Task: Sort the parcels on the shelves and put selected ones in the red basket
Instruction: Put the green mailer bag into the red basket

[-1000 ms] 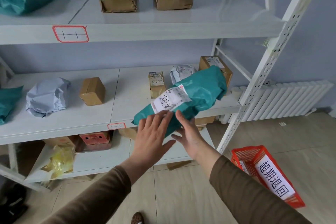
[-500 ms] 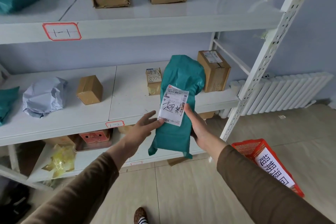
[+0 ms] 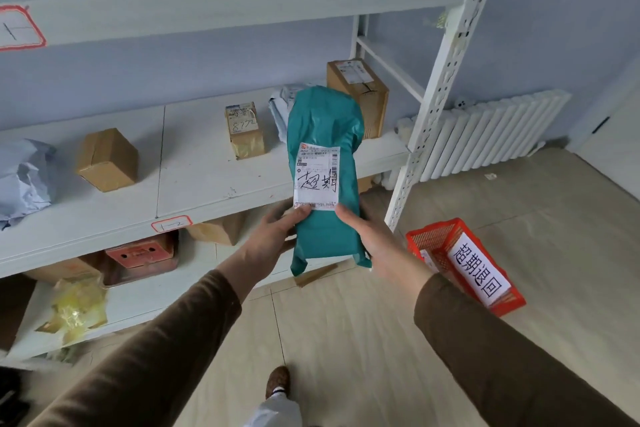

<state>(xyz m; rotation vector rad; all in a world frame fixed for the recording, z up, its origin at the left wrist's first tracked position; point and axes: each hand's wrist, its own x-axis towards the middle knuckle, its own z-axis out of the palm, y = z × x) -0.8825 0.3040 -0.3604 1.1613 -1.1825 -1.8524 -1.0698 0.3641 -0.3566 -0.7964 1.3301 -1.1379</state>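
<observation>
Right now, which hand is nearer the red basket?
Right. The right hand grips the teal parcel just left of the red basket; the left hand holds the parcel's far side, farther from it.

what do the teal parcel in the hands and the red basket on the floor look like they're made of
Teal parcel: looks like thin plastic film, a soft poly mailer; it creases, has a slight sheen, and bears a white paper label. Both hands, left hand and right hand, grip it.
Red basket: likely rigid moulded plastic, judging by its uniform colour and fine lattice walls.
</observation>
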